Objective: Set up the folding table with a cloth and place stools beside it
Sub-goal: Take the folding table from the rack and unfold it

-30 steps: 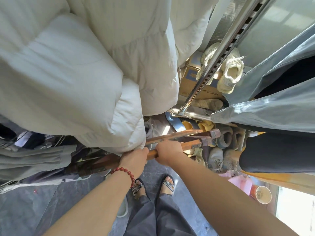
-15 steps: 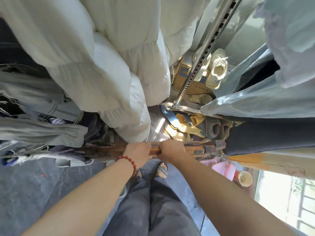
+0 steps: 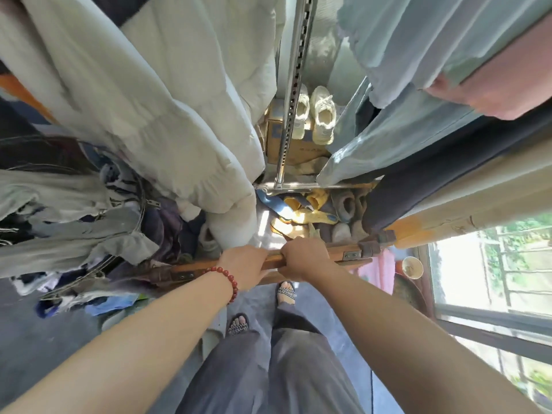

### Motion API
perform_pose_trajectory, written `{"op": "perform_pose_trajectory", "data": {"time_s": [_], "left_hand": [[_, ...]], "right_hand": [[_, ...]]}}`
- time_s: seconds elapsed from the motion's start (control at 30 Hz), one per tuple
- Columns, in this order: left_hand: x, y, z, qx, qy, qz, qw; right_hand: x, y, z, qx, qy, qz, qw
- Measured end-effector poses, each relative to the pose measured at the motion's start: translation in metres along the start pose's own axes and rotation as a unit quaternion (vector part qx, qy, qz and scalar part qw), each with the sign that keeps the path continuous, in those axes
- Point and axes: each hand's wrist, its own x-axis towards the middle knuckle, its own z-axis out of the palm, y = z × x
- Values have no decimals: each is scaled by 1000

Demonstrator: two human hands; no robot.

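Head view, looking straight down: both hands are wrapped round the top rail of the folded table [image 3: 337,253], the left hand [image 3: 245,264] with a red bracelet [image 3: 230,279] at its wrist, the right hand [image 3: 301,258] just beside it to the right, nearly touching.

A second ago the wooden frame slanted, with its right end pushed farther in among the shoes under the rack. Half a second ago it had swung almost level. Now it lies level from left to right, nearer the person's legs and clear of the slippers [image 3: 301,210] on the floor beyond. The view has also turned right, so the window [image 3: 478,279] and a paper cup [image 3: 412,266] show more fully. One sandalled foot is ahead of the other, which suggests a step in progress.

The table is still folded flat, with metal hinge plates showing at both ends of the rail. Its left end sits close to the hanging clothes [image 3: 74,234], and the quilt [image 3: 167,115] hangs just beyond the hands.

I judge that the table has been drawn out of storage and is being carried. It now needs open floor to unfold on. No cloth has been picked out and no stools are in sight, so the task is at an early stage.
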Motion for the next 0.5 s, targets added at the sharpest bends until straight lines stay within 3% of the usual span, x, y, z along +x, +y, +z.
{"op": "perform_pose_trajectory", "data": {"time_s": [0.5], "left_hand": [[-57, 60, 26, 84, -23, 191, 978]], "right_hand": [[-129, -26, 67, 113, 60, 192, 973]]}}
